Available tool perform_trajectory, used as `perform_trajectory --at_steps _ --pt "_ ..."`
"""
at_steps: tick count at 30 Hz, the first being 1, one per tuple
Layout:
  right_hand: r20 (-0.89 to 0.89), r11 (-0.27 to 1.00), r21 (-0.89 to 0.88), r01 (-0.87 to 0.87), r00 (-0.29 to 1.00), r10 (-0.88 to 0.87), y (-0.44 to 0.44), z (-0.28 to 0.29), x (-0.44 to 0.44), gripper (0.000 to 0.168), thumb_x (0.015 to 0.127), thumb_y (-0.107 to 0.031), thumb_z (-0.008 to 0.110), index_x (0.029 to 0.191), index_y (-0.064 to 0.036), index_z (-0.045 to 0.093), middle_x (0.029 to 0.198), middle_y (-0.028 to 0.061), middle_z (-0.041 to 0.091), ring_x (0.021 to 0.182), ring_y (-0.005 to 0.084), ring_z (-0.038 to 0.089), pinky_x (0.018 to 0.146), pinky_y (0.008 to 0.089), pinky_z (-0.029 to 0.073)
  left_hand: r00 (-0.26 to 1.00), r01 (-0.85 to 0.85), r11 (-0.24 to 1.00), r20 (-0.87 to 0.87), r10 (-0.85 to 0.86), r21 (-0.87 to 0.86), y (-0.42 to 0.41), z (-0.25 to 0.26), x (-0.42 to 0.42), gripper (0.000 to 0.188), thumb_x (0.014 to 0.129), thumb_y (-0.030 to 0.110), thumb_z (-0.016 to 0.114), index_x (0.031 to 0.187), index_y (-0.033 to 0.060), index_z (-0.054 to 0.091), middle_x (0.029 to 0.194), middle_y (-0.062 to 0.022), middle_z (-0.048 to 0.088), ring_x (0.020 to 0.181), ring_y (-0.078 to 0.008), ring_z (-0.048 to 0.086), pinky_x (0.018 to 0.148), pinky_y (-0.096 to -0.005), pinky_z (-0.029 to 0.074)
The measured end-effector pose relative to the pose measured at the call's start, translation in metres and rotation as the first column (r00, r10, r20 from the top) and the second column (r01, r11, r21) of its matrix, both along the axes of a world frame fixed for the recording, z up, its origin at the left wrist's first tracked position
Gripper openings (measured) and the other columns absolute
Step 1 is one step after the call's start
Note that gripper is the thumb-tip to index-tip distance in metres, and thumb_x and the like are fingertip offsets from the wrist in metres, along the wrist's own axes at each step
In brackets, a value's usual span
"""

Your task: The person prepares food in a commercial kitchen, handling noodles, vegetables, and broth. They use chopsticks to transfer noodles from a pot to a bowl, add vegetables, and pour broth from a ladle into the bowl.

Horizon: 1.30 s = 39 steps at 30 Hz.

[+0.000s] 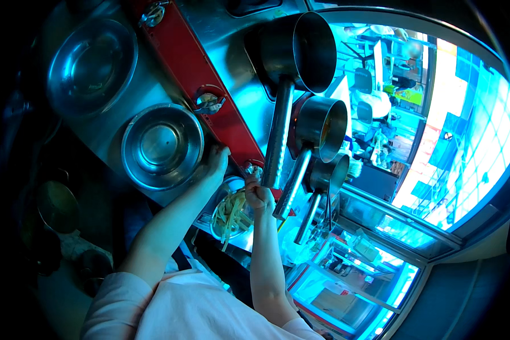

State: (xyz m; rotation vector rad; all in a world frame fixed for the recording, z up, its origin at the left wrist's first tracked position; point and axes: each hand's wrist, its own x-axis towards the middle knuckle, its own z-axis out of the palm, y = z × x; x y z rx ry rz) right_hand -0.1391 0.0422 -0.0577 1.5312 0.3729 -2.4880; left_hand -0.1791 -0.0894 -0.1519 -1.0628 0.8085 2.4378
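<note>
My left hand is beside the rim of a shallow steel bowl, near the lower edge of the stove's red front panel. Its fingers are partly hidden, so I cannot tell if it grips anything. My right hand has its fingertips on a metal control knob at the panel's near end. Just above that hand is the handle end of a large steel saucepan. Two smaller saucepans, a middle one and a small one, stand in line with it, handles pointing towards me.
Another wide steel bowl sits farther left. Broad flat noodles or strips fill a container between my forearms. More knobs, including one, line the panel. A glass display case stands at lower right, beneath a window frame.
</note>
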Motion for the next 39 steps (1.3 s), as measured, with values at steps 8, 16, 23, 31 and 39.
perform_trajectory --at_steps 8,16,23,31,39 --pt "0.051 0.998 0.006 0.055 0.997 -0.056 0.004 -0.002 0.000 0.008 0.081 -0.003 0.049 0.087 -0.003 0.054 0.078 0.0100 0.059 0.065 0.0177 0.058 0.053 0.0237 0.050 1.000 -0.008 0.999 0.027 0.009 -0.044 0.010 -0.009 0.001 0.032 0.066 0.007 0.046 0.098 0.0024 0.047 0.092 -0.0087 0.052 0.083 -0.0177 0.053 0.075 -0.0312 0.043" --pt "0.050 1.000 -0.006 0.027 0.998 -0.026 0.002 0.000 0.001 0.008 0.081 -0.003 0.049 0.088 -0.003 0.054 0.078 0.0094 0.059 0.065 0.0173 0.058 0.053 0.0226 0.049 0.997 0.073 0.997 -0.006 -0.073 0.009 0.004 -0.004 0.001 0.050 0.069 0.008 0.044 0.117 0.0015 0.035 0.108 -0.0140 0.048 0.100 -0.0229 0.050 0.086 -0.0352 0.041" --pt "0.005 0.999 0.043 0.015 1.000 -0.015 -0.010 0.009 -0.001 0.011 0.083 -0.002 0.044 0.091 -0.001 0.050 0.076 0.0084 0.053 0.065 0.0151 0.054 0.049 0.0205 0.046 0.997 0.080 0.997 -0.001 -0.080 -0.014 0.004 -0.002 0.000 0.048 0.069 0.008 0.044 0.116 0.0026 0.037 0.108 -0.0124 0.048 0.099 -0.0221 0.050 0.089 -0.0346 0.038" --pt "0.010 0.993 0.115 0.027 1.000 -0.029 -0.023 0.025 -0.002 0.011 0.085 -0.002 0.036 0.092 0.003 0.042 0.076 0.0100 0.045 0.061 0.0146 0.048 0.047 0.0191 0.046 0.997 -0.083 0.993 -0.017 0.082 -0.086 -0.007 0.022 0.002 0.025 0.069 0.006 0.048 0.093 0.0005 0.045 0.082 -0.0052 0.049 0.076 -0.0134 0.047 0.069 -0.0260 0.039" --pt "0.238 0.423 0.768 -0.481 0.828 0.508 -0.024 0.077 0.028 0.024 0.080 -0.016 0.057 0.098 -0.001 0.051 0.070 0.0052 0.054 0.056 0.0103 0.051 0.051 0.0176 0.040 0.983 -0.004 0.983 -0.181 -0.030 -0.182 -0.005 0.012 0.041 0.037 0.072 0.003 0.049 0.107 -0.0015 0.037 0.101 -0.0138 0.047 0.086 -0.0186 0.048 0.078 -0.0301 0.041"
